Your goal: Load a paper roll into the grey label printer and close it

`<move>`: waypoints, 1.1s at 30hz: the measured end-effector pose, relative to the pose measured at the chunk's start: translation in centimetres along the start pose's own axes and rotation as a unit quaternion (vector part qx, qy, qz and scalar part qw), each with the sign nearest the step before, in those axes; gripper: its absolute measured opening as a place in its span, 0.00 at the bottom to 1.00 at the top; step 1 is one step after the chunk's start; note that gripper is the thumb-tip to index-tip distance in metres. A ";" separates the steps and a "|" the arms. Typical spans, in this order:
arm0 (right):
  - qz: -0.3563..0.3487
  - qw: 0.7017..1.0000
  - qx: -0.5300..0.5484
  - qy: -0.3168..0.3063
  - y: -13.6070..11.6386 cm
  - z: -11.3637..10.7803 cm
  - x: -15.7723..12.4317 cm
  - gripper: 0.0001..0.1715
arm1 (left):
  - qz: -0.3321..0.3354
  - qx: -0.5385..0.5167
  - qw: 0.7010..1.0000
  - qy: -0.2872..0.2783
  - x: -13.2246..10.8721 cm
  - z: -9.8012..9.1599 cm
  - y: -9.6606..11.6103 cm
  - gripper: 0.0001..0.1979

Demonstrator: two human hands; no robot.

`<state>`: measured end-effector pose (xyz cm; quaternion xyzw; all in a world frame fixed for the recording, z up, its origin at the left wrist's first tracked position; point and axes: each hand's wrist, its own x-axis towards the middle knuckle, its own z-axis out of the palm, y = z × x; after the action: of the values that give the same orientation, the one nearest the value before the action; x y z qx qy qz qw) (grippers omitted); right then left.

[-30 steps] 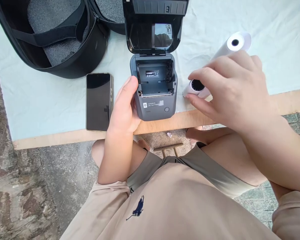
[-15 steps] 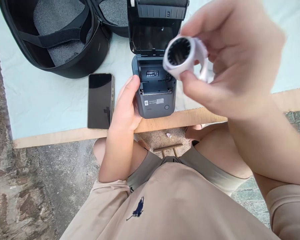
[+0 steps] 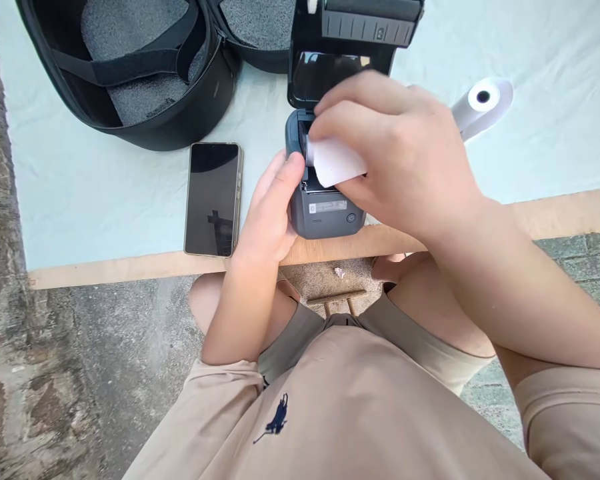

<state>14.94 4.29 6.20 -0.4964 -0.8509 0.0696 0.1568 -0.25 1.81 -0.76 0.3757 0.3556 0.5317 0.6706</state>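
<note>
A small dark label printer [image 3: 330, 223] stands near the table's front edge with its lid [image 3: 347, 57] swung up and back. My left hand [image 3: 273, 213] grips the printer's left side, thumb along its rim. My right hand [image 3: 395, 147] is closed on a white paper roll [image 3: 337, 163] at the printer's open compartment. The roll's left end sits inside the bay, and its loose paper edge hangs over the front. My fingers cover the rest of the roll. A second paper roll [image 3: 483, 100], partly unwound, lies on the cloth right of the printer.
A black phone [image 3: 213, 200] lies left of my left hand. Behind it, an open black zip case [image 3: 180, 127] with grey foam and a strap takes up the back left. A pale cloth [image 3: 105, 200] covers the table, whose wooden edge [image 3: 130, 270] runs before my knees.
My right hand has moved left and lowered the paper roll from the air into the printer's bay. The second roll on the cloth has come into sight. My left hand stays on the printer.
</note>
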 end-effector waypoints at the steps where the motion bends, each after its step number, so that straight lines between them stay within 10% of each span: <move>1: 0.004 1.000 0.013 -0.003 0.0 -0.1 0.0 0.12 | 0.000 0.004 1.000 -0.004 0.0 0.0 0.0 0.22; 11: -0.076 0.991 0.095 0.056 0.6 0.7 -1.2 0.11 | 0.004 -0.007 1.000 -0.015 0.2 0.1 0.3 0.25; 17: -0.177 0.955 0.209 0.112 1.5 1.9 -2.1 0.07 | -0.033 0.001 0.999 0.007 -0.3 0.4 1.0 0.09; 24: -0.012 0.966 0.210 0.152 3.0 2.2 -2.6 0.11 | -0.032 0.046 0.998 0.010 -0.4 0.1 0.9 0.22; 33: -0.024 0.957 0.280 0.079 4.0 2.1 -2.7 0.21 | -0.035 0.038 0.999 0.010 -0.2 -0.2 0.7 0.23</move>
<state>18.71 4.02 2.61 -0.4160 -0.7942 0.2615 0.3576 -0.75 1.73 -0.20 0.3831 0.3948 0.4976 0.6706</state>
